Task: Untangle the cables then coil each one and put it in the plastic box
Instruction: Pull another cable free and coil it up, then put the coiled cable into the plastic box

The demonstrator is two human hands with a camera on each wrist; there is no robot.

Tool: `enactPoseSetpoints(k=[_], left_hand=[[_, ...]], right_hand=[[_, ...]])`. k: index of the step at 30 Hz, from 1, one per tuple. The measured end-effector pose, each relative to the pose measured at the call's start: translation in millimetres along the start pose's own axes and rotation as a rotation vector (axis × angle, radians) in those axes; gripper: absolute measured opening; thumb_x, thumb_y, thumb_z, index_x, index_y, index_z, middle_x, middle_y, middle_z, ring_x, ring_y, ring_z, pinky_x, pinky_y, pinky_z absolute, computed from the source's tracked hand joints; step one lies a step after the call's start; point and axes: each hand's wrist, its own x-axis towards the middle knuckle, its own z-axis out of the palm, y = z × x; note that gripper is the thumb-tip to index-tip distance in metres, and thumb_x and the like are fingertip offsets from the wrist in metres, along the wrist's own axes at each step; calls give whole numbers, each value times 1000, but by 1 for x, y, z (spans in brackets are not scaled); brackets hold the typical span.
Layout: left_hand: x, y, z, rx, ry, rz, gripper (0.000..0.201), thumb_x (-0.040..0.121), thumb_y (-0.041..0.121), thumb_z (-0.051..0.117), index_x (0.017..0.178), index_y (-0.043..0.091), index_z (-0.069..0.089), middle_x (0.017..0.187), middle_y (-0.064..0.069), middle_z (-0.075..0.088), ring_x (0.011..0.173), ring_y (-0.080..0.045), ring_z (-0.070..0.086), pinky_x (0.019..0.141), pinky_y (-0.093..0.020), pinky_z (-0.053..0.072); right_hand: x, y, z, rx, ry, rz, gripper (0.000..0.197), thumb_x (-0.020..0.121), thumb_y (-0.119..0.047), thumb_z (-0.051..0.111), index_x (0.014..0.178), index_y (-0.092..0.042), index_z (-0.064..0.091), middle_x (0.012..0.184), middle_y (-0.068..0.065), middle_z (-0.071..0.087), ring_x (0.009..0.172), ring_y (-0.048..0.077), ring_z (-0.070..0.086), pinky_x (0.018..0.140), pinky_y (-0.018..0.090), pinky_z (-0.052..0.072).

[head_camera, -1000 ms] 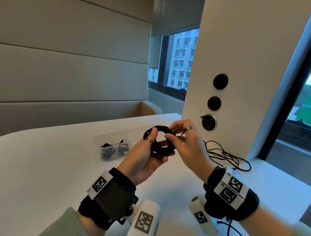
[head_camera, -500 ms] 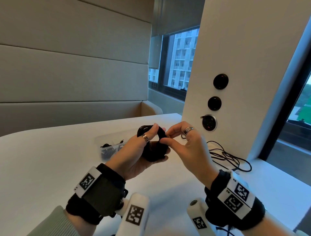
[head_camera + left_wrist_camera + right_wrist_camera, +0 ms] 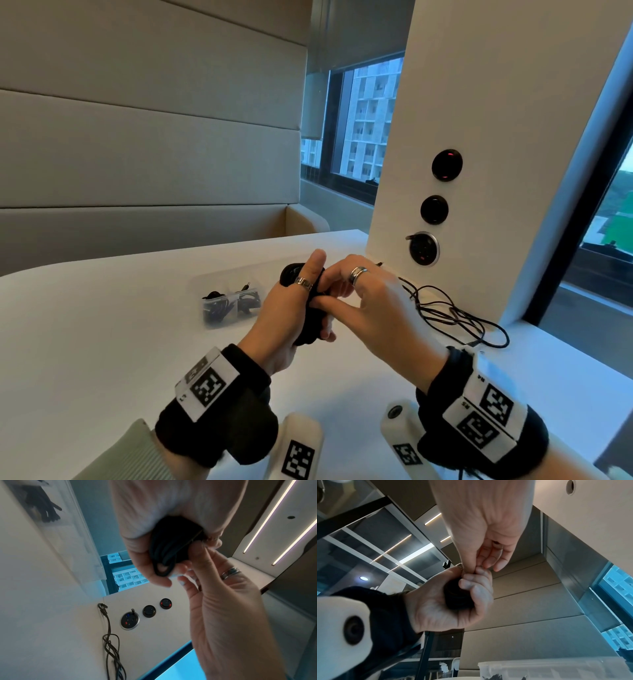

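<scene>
Two hands hold one coiled black cable above the white bench.

Both hands meet over the bench: the left hand has its fingers curled tight around the coiled black cable, and the right hand pinches a strand of it with thumb and finger. Behind the left hand stands the clear plastic box with black cables inside. Right of the hands, a loose thin black cable lies on the bench by the white pillar.
</scene>
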Motion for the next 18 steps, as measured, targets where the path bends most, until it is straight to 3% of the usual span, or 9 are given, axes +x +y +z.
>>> enactPoseSetpoints(k=[4, 7, 10, 13, 16, 18], left_hand=[[1, -2, -2, 53, 58, -1, 47, 67, 61, 54, 53, 16, 48, 40, -4, 33, 30, -17, 29, 39, -21, 31], [1, -3, -5, 88, 51, -13, 49, 69, 61, 53, 57, 14, 45, 37, -2, 30, 30, -15, 27, 38, -20, 29], [4, -4, -10, 66, -19, -43, 63, 73, 70, 39, 68, 9, 49, 43, -6, 40, 35, -19, 37, 40, -23, 34], [7, -4, -13, -10, -77, -122, 76, 78, 76, 19, 72, 8, 53, 53, -10, 45, 38, -22, 42, 40, -23, 35], [8, -8, -13, -82, -56, -170, 78, 80, 76, 18, 74, 10, 58, 58, -8, 50, 39, -20, 42, 41, -24, 35], [9, -11, -15, -93, -38, -190, 76, 81, 75, 18, 78, 10, 58, 55, -6, 53, 39, -19, 41, 40, -23, 34]], right_hand=[[-2, -4, 8, 12, 15, -8, 10, 76, -17, 70, 84, -13, 64, 76, -9, 54, 73, -6, 47, 73, 4, 37], [-2, -7, 11, 39, 13, 44, 11, 76, -11, 71, 83, -16, 64, 72, -10, 54, 71, 2, 51, 68, 8, 41], [0, -3, 9, 50, -12, 148, 17, 78, -9, 70, 83, -23, 60, 72, -13, 54, 74, 8, 53, 66, 9, 43], [-2, 2, 8, -29, -70, 156, 13, 83, -14, 65, 88, -22, 55, 78, -12, 51, 75, 0, 50, 68, 6, 39], [-6, 4, 13, -152, -143, 120, 16, 86, -22, 63, 96, -16, 53, 92, -9, 43, 79, 2, 43, 71, 11, 39], [-6, 5, 16, -159, -162, 104, 19, 86, -25, 63, 99, -15, 52, 97, -11, 38, 80, -1, 44, 70, 9, 39]])
